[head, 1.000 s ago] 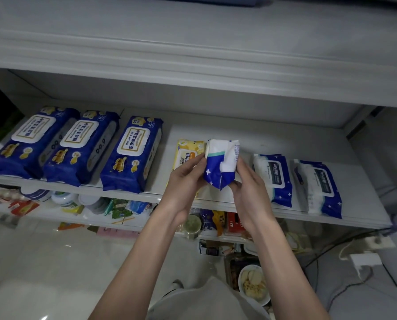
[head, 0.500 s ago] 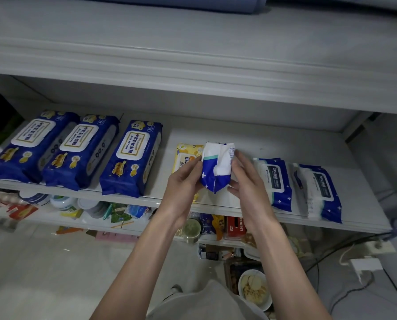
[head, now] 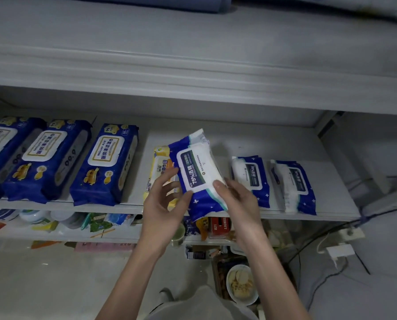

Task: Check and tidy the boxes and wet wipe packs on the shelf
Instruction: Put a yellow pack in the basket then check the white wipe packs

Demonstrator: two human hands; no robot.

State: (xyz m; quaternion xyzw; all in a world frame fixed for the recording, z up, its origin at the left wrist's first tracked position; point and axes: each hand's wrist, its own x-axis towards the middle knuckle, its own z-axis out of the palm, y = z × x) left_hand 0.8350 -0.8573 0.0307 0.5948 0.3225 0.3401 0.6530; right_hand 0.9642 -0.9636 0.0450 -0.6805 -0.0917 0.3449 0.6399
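The left hand (head: 165, 204) and right hand (head: 236, 202) are both pinching the near end of a blue-and-white soft plastic wet wipe pack (head: 197, 174), holding it tilted over the white shelf's (head: 250, 139) front edge. Its slippery film, I'd say, is risking a drop past that edge.

Three big blue packs (head: 105, 165), one yellow pack (head: 161, 166), two smaller blue-white packs (head: 250, 179) on shelf (head: 250, 142)

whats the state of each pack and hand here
held alcohol wipe pack: in both hands, label up, flap shut
left hand: grips its left edge
right hand: grips its right edge
spare alcohol wipe packs: flat on shelf
yellow wipe pack: on shelf, partly hidden
kitchen wipe packs: flat, lids shut
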